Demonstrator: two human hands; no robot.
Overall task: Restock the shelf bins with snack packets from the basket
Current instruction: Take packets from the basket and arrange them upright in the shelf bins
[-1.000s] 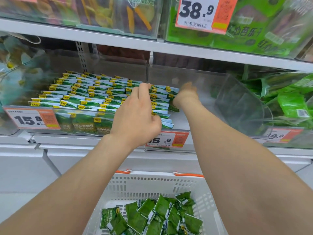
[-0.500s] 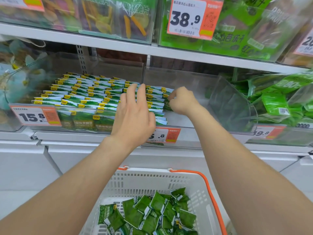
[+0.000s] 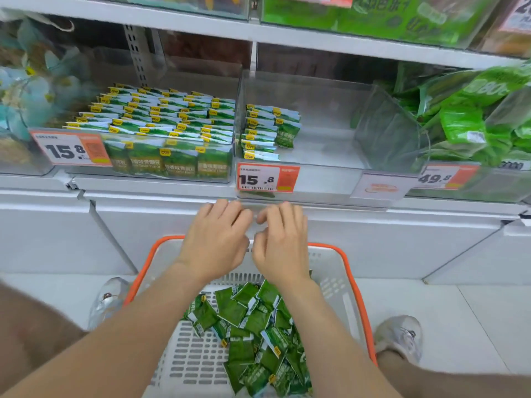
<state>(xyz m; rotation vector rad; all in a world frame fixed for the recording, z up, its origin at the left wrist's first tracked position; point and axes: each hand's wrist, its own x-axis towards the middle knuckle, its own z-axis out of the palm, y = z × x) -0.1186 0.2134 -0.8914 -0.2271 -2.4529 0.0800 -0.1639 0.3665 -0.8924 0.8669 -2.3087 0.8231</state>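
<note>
Hovering side by side at frame centre, left hand [image 3: 215, 239] and right hand [image 3: 283, 242] show loosely bent fingers, holding nothing. Green foil snack packets [image 3: 253, 326] lie heaped in the white perforated orange-rimmed basket [image 3: 333, 271] below. Clear plastic bin [image 3: 316, 90], centre right, holds few packets at its left side.

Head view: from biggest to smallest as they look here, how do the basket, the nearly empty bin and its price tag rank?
1. Basket, though it is nearest the camera.
2. Nearly empty bin.
3. Its 15.8 price tag.
</note>
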